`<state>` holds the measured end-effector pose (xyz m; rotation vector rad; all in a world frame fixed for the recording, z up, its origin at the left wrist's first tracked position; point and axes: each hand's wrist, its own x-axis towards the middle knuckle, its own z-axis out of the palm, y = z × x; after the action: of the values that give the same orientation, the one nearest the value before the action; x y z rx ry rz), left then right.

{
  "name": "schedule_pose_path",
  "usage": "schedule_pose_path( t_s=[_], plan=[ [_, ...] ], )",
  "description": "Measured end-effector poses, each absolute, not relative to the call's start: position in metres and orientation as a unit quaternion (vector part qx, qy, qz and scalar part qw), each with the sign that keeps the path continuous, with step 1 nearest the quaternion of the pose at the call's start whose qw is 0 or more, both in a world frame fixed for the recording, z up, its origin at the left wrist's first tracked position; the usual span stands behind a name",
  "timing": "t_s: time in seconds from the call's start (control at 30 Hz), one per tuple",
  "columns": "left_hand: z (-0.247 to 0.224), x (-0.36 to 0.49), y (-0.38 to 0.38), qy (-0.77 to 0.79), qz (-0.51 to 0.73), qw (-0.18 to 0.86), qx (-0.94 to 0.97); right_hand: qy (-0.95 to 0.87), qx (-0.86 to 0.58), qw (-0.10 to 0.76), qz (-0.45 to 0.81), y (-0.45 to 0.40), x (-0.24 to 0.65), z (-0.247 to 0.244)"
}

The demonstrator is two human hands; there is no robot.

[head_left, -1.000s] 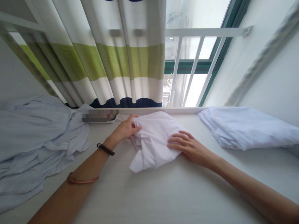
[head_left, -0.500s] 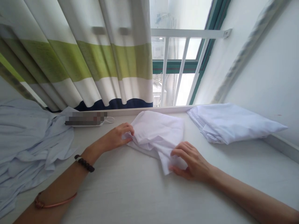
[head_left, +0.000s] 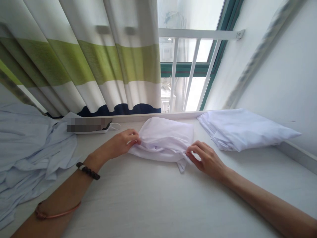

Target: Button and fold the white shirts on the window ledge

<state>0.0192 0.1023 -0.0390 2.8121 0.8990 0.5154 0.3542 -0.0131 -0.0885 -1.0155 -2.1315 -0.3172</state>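
On the pale surface [head_left: 153, 205], we are pinching the white cloth [head_left: 165, 134], left hand [head_left: 123, 142] at its left edge, right hand [head_left: 207, 159] at its near-right corner, its long axis running crosswise between.

No legible text, labels or brands; no readable numbers or signs

Daylight glares through the window [head_left: 205, 19]; left of it, the curtain [head_left: 99, 62] looks dimmer; below the window, shadows are soft.
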Motion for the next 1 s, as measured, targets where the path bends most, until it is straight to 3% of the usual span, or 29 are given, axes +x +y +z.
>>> schedule_pose_path(
  t_s=[0.33,0.53,0.77,1.0],
  plan=[
    [-0.056,0.055,0.078,0.200,0.200,-0.041,0.958,-0.850,-0.387,0.323,-0.153,-0.021,0.346,-0.090],
    [-0.047,0.040,0.088,0.233,0.229,-0.025,0.945,-0.843,-0.365,0.361,-0.163,-0.016,0.353,-0.085],
    [-0.031,0.024,0.094,0.275,0.143,0.013,0.951,-0.851,-0.354,0.364,-0.136,-0.013,0.359,-0.088],
    [-0.034,0.059,0.067,0.339,0.184,-0.109,0.916,-0.865,-0.329,0.360,-0.119,-0.024,0.348,-0.085]
  ],
)
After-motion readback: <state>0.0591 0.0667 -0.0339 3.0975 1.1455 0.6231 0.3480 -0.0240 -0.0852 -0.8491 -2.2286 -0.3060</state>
